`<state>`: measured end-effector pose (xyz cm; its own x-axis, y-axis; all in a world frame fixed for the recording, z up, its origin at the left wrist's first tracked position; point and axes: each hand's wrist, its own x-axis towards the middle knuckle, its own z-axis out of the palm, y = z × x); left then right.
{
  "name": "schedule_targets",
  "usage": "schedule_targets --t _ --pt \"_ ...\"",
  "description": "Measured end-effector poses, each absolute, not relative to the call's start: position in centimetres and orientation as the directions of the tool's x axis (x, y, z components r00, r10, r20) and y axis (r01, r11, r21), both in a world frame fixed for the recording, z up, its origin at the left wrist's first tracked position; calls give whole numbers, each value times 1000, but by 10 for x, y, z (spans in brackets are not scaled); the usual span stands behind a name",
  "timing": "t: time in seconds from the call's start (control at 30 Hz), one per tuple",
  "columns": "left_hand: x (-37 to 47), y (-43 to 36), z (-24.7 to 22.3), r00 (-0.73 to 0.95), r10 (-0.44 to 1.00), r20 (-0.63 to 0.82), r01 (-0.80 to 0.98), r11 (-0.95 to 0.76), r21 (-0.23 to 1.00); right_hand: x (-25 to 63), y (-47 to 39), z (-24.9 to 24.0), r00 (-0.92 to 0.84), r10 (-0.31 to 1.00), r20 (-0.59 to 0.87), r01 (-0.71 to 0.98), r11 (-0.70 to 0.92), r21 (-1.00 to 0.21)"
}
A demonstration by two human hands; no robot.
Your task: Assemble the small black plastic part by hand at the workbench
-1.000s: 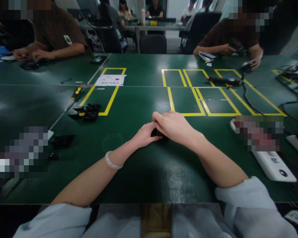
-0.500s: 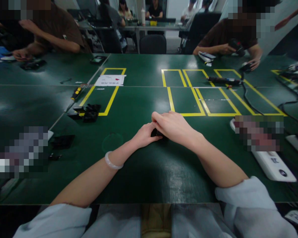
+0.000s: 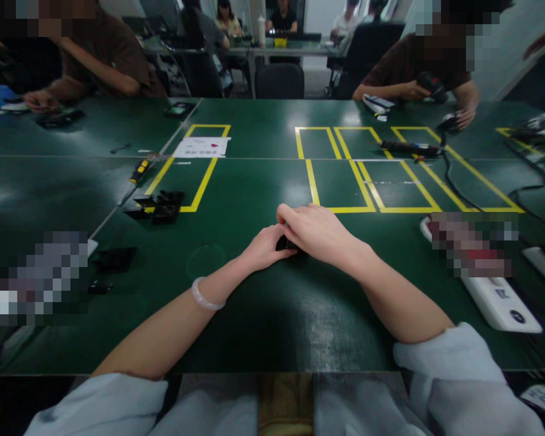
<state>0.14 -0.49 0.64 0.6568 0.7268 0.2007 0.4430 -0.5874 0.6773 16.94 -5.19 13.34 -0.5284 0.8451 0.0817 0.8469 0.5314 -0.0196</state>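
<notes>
My left hand (image 3: 269,247) and my right hand (image 3: 317,231) meet over the middle of the green table (image 3: 254,315). Between them is a small black part (image 3: 285,243), mostly covered by my fingers, so its kind does not show. The left thumb lies along its near side, with the left fingers closed about it. From above, my right hand is curled over the same part, its knuckles raised and its fingertips hidden. A pale bangle (image 3: 208,295) circles my left wrist.
Black plastic parts (image 3: 163,206) and a yellow-black screwdriver (image 3: 140,171) lie left. A white power strip (image 3: 499,303) is at right, a black electric screwdriver (image 3: 411,148) beyond it. Yellow tape (image 3: 204,184) marks rectangles. Co-workers sit across, one holding a dark tool (image 3: 431,86).
My hands and the black part stay practically still. Across the table at left, a co-worker's raised arm has shifted slightly.
</notes>
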Motion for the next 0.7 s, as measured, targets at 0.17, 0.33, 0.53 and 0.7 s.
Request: schedule_targets --t 0.17,0.33,0.53,0.7 --pt "2 -4 8 663 720 204 426 -587 688 170 -52 133 -543 835 89 837 547 -30" --pt "2 -4 7 669 707 230 393 -599 697 172 -54 132 -554 823 122 823 564 -72" --pt "2 -5 7 668 713 215 395 -584 709 171 -52 131 -552 826 113 828 559 -39" --pt "2 -4 8 662 721 203 425 -585 690 170 -51 130 -541 835 101 837 546 -25"
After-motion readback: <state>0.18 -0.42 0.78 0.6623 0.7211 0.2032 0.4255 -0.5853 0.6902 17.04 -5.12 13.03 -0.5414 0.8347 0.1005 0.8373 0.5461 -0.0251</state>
